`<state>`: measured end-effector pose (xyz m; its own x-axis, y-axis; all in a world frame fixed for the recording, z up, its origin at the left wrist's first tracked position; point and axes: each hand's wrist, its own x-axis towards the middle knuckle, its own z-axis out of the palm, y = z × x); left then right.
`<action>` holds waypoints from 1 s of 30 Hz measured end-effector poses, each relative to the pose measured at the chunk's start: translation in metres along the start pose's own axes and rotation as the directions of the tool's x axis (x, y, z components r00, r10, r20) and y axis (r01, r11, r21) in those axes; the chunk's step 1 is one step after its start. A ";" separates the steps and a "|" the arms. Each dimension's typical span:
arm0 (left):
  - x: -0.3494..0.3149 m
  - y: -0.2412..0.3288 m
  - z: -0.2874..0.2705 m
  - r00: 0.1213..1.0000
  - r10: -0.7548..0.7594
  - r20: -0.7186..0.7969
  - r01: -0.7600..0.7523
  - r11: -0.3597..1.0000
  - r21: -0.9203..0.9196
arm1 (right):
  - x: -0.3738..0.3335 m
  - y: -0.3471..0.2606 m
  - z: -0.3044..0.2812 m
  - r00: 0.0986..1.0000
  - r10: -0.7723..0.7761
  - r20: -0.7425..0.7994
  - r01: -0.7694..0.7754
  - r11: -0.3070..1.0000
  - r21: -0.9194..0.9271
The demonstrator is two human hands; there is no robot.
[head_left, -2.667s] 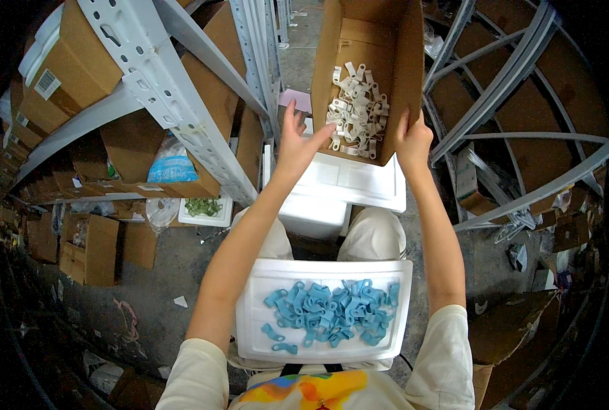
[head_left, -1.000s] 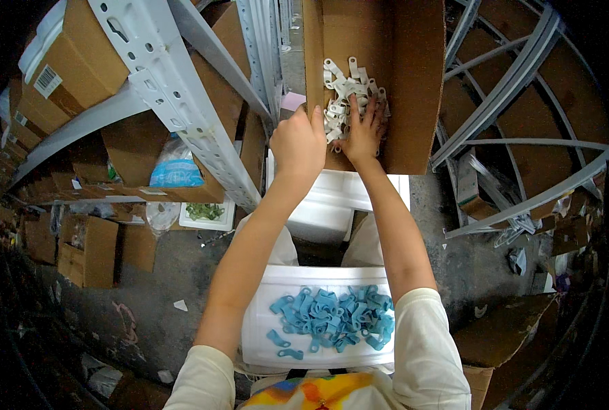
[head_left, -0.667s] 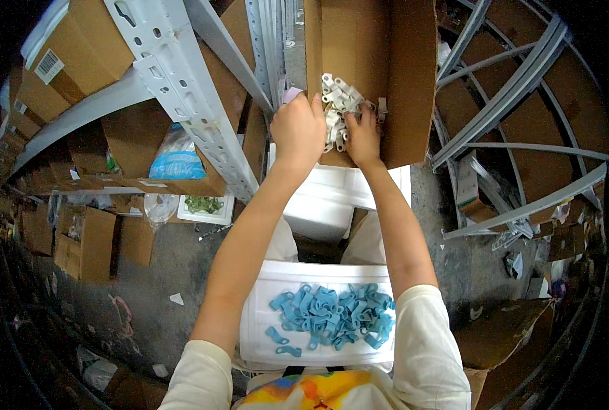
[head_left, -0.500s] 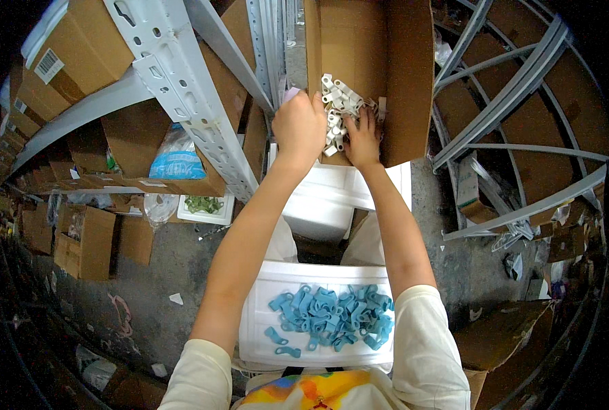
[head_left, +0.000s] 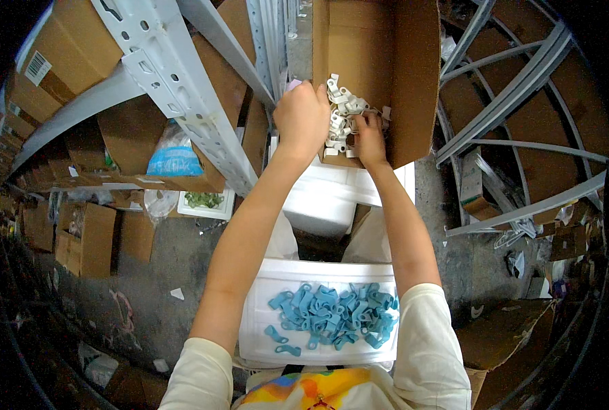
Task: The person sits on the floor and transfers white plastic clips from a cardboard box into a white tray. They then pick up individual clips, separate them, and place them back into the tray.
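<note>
Small white looped plastic pieces point(head_left: 341, 102) lie heaped at the near end of a tall open cardboard box point(head_left: 414, 82). My right hand point(head_left: 371, 142) reaches into the box, its fingers curled together on a white piece at the right of the heap. Closed into a fist, my left hand point(head_left: 300, 117) is at the box's left wall. A bit of something lilac point(head_left: 293, 85) shows beyond its knuckles; what the fist grips is mostly hidden. Nearer me, many similar blue plastic pieces point(head_left: 328, 314) are spread on a white lid-like surface point(head_left: 260, 270).
A perforated metal shelf post point(head_left: 171, 82) slants down at the left, before shelves of cardboard boxes. On the right stands a metal rack point(head_left: 503, 89). White foam boxes point(head_left: 318, 205) sit under the cardboard box. A white tray of green pieces point(head_left: 205, 203) is at left.
My right hand's fingers have drawn from spread to curled together on the white pieces. My left fist has moved slightly up. The view has shifted a little.
</note>
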<state>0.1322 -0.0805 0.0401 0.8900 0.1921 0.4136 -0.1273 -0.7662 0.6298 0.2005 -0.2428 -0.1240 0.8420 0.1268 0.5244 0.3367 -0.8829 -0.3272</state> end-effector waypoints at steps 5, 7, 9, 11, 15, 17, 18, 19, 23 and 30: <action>0.006 -0.006 0.006 0.999 0.005 -0.035 -0.007 0.999 -0.048 | 0.004 -0.008 -0.010 0.988 0.113 -0.101 -0.079 0.951 0.298; 0.009 -0.001 0.004 1.000 -0.014 -0.014 0.013 0.999 -0.038 | 0.008 -0.005 -0.014 0.985 0.152 -0.088 -0.110 0.925 0.364; 0.013 -0.002 0.001 1.000 -0.003 -0.023 0.003 1.000 0.003 | 0.013 -0.009 -0.015 0.972 0.212 -0.099 -0.158 0.907 0.391; 0.016 -0.003 0.001 1.000 0.005 -0.031 -0.004 1.000 0.028 | 0.021 -0.017 -0.020 0.961 0.267 -0.068 -0.195 0.834 0.516; 0.021 -0.007 0.005 1.000 -0.004 -0.026 0.005 1.000 0.016 | 0.034 -0.014 -0.008 0.945 0.280 -0.171 -0.137 0.811 0.569; 0.023 -0.011 0.006 1.000 -0.017 -0.023 0.017 1.000 0.006 | 0.036 -0.029 -0.017 0.930 0.351 -0.106 -0.224 0.773 0.593; 0.025 -0.014 0.007 0.999 -0.021 -0.028 0.022 1.000 0.008 | 0.035 -0.034 -0.020 0.945 0.316 -0.080 -0.212 0.782 0.587; 0.026 -0.016 0.008 0.999 -0.026 -0.032 0.026 1.000 0.009 | 0.033 -0.037 -0.021 0.958 0.281 -0.053 -0.199 0.790 0.580; 0.030 -0.020 0.010 0.996 -0.065 -0.059 0.067 0.997 0.033 | 0.011 -0.057 -0.053 0.999 0.038 0.012 -0.039 0.835 0.548; 0.037 -0.024 0.009 0.985 -0.134 -0.111 0.132 0.991 -0.020 | -0.010 -0.050 -0.072 0.847 -0.388 0.363 0.194 0.862 0.468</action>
<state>0.1718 -0.0607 0.0340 0.8448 0.3597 0.3962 -0.0174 -0.7216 0.6921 0.1452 -0.2325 -0.0561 0.7355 0.6145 0.2855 0.6512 -0.5247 -0.5483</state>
